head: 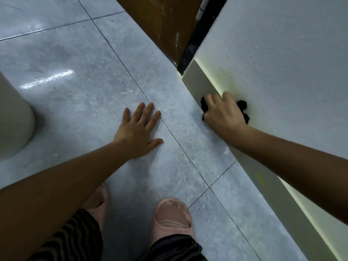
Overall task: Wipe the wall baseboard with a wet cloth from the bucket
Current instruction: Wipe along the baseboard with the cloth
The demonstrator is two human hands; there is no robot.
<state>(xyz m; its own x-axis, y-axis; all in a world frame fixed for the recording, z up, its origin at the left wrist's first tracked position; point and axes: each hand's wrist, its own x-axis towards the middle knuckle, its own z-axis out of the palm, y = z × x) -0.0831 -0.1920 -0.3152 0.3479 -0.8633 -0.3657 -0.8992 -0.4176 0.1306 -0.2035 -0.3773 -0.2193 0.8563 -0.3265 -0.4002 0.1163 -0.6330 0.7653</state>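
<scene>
A pale baseboard (199, 82) runs along the foot of the white wall (282, 53) on the right, from the door frame down to the lower right. My right hand (224, 112) presses a black cloth (243, 106) against the baseboard's top edge; the cloth shows only as dark tufts around the fingers and wrist. My left hand (139, 130) lies flat on the grey tiled floor (75, 102), fingers spread, holding nothing. A pale rounded bucket (15, 121) stands at the left edge, only partly in view.
A brown wooden door (165, 25) with a black frame strip (190, 51) stands past the baseboard's far end. My two feet in pink slippers (171, 217) rest on the floor at the bottom, with striped trouser legs beside them.
</scene>
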